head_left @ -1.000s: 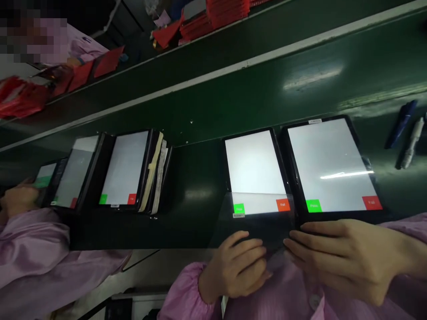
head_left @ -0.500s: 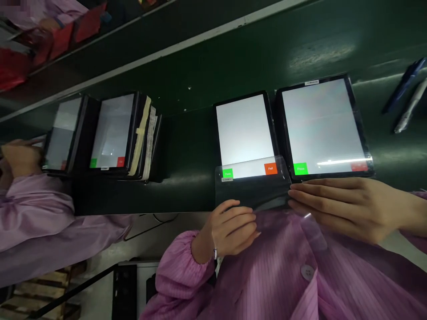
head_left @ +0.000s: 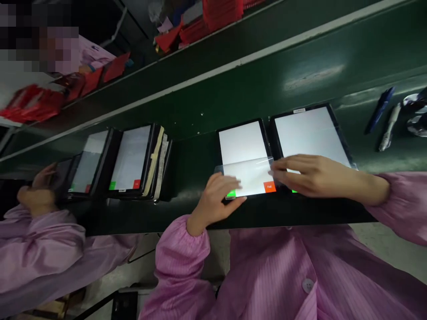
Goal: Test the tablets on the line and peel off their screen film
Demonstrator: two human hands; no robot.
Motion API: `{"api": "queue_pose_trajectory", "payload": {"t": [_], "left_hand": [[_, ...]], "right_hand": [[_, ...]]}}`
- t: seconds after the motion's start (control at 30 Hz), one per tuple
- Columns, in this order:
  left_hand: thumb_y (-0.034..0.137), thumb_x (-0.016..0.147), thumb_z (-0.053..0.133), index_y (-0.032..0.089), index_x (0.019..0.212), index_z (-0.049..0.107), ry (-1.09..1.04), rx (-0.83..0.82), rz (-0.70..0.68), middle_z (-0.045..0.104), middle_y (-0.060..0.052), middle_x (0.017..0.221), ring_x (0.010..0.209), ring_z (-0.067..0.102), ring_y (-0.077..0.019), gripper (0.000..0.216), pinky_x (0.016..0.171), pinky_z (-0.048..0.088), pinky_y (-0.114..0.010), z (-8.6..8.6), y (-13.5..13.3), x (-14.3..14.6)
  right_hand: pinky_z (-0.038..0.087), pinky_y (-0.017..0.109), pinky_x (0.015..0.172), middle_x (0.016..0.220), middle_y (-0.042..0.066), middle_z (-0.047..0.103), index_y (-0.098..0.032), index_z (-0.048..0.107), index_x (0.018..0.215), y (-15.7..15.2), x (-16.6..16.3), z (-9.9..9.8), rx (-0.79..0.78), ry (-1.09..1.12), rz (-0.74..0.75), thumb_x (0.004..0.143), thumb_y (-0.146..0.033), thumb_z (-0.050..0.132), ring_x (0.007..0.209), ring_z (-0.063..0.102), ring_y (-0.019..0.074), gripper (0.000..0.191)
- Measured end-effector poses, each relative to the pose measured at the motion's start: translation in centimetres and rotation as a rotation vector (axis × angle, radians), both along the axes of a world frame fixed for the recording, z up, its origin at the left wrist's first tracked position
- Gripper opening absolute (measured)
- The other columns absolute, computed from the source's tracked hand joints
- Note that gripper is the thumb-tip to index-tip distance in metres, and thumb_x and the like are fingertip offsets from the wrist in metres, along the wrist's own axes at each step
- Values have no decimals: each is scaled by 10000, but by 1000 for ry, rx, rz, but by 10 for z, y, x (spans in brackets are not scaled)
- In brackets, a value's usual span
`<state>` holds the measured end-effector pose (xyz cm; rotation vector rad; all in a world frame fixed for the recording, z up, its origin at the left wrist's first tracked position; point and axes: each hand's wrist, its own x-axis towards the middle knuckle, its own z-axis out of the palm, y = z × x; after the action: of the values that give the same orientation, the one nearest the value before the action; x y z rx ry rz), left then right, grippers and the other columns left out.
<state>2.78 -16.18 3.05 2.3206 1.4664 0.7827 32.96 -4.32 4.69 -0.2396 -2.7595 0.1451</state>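
Note:
Two tablets with lit white screens lie side by side on the green belt: a smaller one point(head_left: 240, 144) and a larger one point(head_left: 308, 129) to its right. A clear film sheet point(head_left: 248, 175) covers the lower half of the smaller tablet. My left hand point(head_left: 218, 198) pinches the film's left edge near the green button. My right hand point(head_left: 308, 175) grips its right edge, fingers curled, lying over the larger tablet's lower left corner. The red Fail button point(head_left: 269, 187) shows between my hands.
A co-worker in a pink sleeve point(head_left: 36, 231) handles tablets at the left. Two more lit tablets point(head_left: 128, 160) stand there beside a stack of papers point(head_left: 156, 162). Pens point(head_left: 388, 126) lie at the right. Red packets point(head_left: 33, 102) sit on the far shelf.
Both hands carried the film sheet up from the table's front edge onto the smaller tablet's screen. The camera view tilted up again.

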Motion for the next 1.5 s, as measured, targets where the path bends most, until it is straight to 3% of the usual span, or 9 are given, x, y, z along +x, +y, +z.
{"api": "queue_pose_trajectory", "payload": {"t": [0.1, 0.2, 0.3, 0.43, 0.57, 0.67, 0.8, 1.0, 1.5], "left_hand": [[545, 1040, 568, 256, 1308, 691, 109, -239, 231, 703, -123, 1416, 1363, 636, -321, 413, 1197, 454, -596, -2, 60, -12], [508, 1108, 381, 222, 1403, 617, 112, -196, 337, 648, -161, 1478, 1404, 602, -335, 474, 1214, 407, -663, 2, 94, -24], [494, 1108, 377, 218, 1329, 654, 105, -114, 329, 704, -147, 1394, 1349, 652, -313, 448, 1178, 488, -599, 3, 68, -37], [363, 1102, 491, 264, 1402, 617, 129, 106, 161, 753, -76, 1289, 1209, 728, -210, 340, 1131, 560, -425, -14, -22, -42], [305, 1070, 576, 265, 1352, 677, 281, 177, 241, 649, -126, 1417, 1381, 614, -290, 302, 1257, 411, -576, -32, -75, -22], [339, 1030, 668, 194, 1358, 643, 236, 216, 342, 608, -170, 1418, 1363, 610, -296, 359, 1274, 372, -601, -38, -75, -6], [251, 1008, 696, 184, 1390, 598, 209, 204, 357, 656, -148, 1361, 1313, 643, -262, 400, 1295, 342, -567, -36, -60, -3], [532, 1001, 654, 223, 1523, 507, 144, 103, 253, 665, -176, 1409, 1292, 666, -347, 625, 1269, 318, -648, -25, -39, -15], [515, 1053, 576, 261, 1346, 686, 200, 104, 273, 623, -139, 1445, 1383, 572, -327, 403, 1327, 160, -593, -20, -35, -6]], "right_hand": [[571, 615, 1043, 1353, 197, 704, -162, 702, 1349, 45, -30, -17, -82, -87, -318, 1094, -332, 488, 1231, 688, 360, 373], [473, 781, 1026, 1504, 273, 582, -149, 708, 1346, 69, -40, -21, -53, -75, -537, 1094, -361, 466, 1372, 564, 484, 409], [514, 647, 1033, 1453, 201, 643, -204, 768, 1194, 43, -19, -10, 13, -23, -501, 1114, -379, 428, 1348, 595, 409, 390], [433, 504, 1118, 1331, 123, 711, -232, 744, 1216, -32, 26, 0, 125, 85, -302, 1106, -260, 457, 1228, 645, 268, 309], [323, 533, 1182, 1282, 120, 726, -246, 758, 1119, -73, 48, -3, 149, 54, -391, 1080, -205, 499, 1123, 652, 286, 265], [336, 523, 1176, 1244, 98, 736, -279, 738, 1176, -81, 50, -11, 93, 83, -532, 1054, -154, 549, 1086, 657, 278, 257], [374, 555, 1139, 1268, 107, 734, -306, 711, 1196, -82, 49, -18, -50, 152, -775, 1076, -370, 587, 1104, 666, 306, 183], [429, 525, 1051, 1264, 134, 739, -227, 691, 1202, -56, 57, -6, 27, 120, -579, 1072, -376, 601, 1096, 677, 319, 217], [410, 615, 1044, 1342, 152, 691, -291, 621, 1426, -24, 64, 2, 47, 73, -518, 1062, -313, 556, 1105, 657, 374, 370]]}}
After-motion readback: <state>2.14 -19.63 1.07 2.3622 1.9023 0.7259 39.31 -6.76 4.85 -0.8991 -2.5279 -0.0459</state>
